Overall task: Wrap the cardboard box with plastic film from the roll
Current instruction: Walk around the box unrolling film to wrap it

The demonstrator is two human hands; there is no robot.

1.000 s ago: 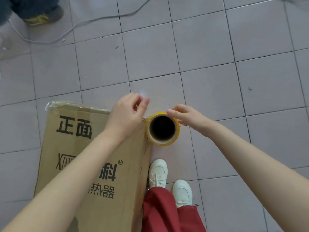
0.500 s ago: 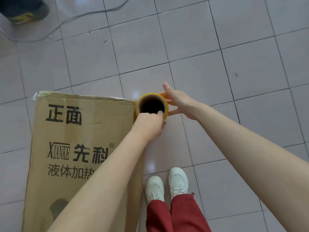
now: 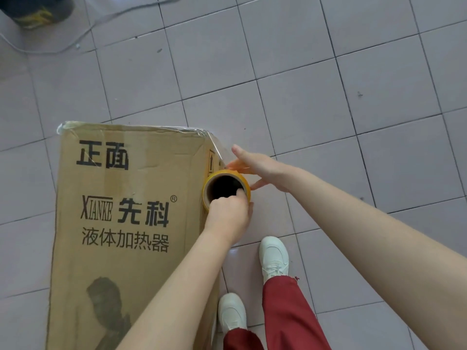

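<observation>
Box [image 3: 131, 193] is cut off at the bottom. Left hand [image 3: 228, 215] hooks its fingers into the roll [image 3: 228, 172]. Right hand [image 3: 260, 170] lays straight fingers on it.

1 head view, steeply downward, close

cardboard box [image 3: 131, 198]: 1 | film roll [image 3: 246, 183]: 1 | hands [image 3: 227, 214] [image 3: 257, 168]: 2 | white shoes [image 3: 274, 258] [image 3: 232, 311]: 2 | dark shoe [image 3: 38, 11]: 1 | cable [image 3: 121, 16]: 1

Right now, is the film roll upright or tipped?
Upright. The film roll shows its hollow core from above, the left hand gripping its rim.
</observation>
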